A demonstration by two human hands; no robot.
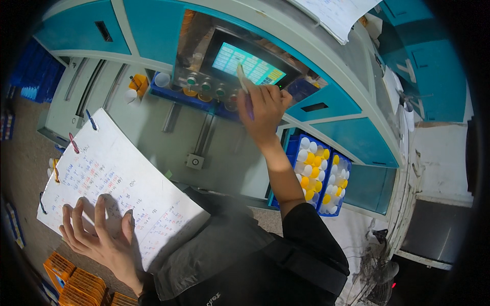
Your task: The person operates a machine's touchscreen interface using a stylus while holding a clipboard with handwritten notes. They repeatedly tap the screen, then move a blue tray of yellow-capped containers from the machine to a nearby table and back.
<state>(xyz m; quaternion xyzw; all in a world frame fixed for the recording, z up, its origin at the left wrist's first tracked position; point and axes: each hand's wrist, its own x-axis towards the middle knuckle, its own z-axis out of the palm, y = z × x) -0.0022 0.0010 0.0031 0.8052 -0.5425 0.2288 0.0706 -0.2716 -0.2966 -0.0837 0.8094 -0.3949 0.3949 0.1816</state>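
Note:
My left hand (pixel 102 234) lies with its fingers spread on a ring-bound notebook (pixel 168 201), whose white page is covered in blue and red handwriting. The notebook leans against my front at the lower left, with coloured rings along its left edge. Raised at the upper middle, my right hand (pixel 263 109) grips a slim pen (pixel 241 76) with a pale end and a purple part below the fingers. Its pale end is over the lit touchscreen (pixel 224 57); whether it touches the glass I cannot tell. Below the screen runs a row of round buttons (pixel 205 86).
Teal cabinet panels (pixel 153 30) frame the screen. Blue trays (pixel 320 201) of white and yellow cups stand right of my forearm. Metal rails (pixel 204 137) cross the grey machine bed. Orange crates (pixel 81 285) sit at lower left, and papers (pixel 342 15) lie on top.

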